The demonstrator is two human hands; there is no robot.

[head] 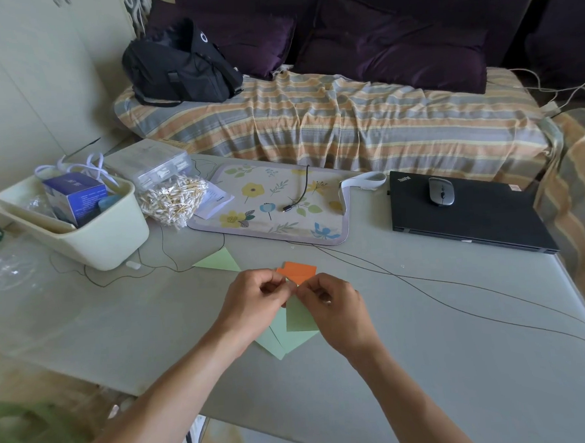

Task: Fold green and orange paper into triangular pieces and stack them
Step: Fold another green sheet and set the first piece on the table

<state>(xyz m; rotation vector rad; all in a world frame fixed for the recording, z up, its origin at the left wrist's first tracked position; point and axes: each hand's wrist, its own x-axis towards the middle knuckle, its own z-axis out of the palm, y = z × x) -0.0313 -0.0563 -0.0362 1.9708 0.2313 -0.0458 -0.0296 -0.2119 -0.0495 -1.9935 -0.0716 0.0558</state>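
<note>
Both hands are meeting over the middle of the grey bench point(427, 366). The left hand point(255, 304) and the right hand point(336, 307) are each pinching the upper edge of a pale green paper piece point(300, 317) between curled fingers point(276, 279) and thumb, holding it just above more flat pale green paper sheets point(283, 340) that are lying on the bench beneath the wrists. Just beyond the fingertips, small orange paper pieces point(298, 270) are lying on the bench, partly hidden by the hands. A folded pale green paper triangle point(220, 261) is resting on its own to the left, near a cream plastic tub point(105, 238). Farther back, a floral mat point(276, 202) and a closed black laptop point(470, 218) carrying a grey mouse point(441, 190) are sitting on the bench.
</note>
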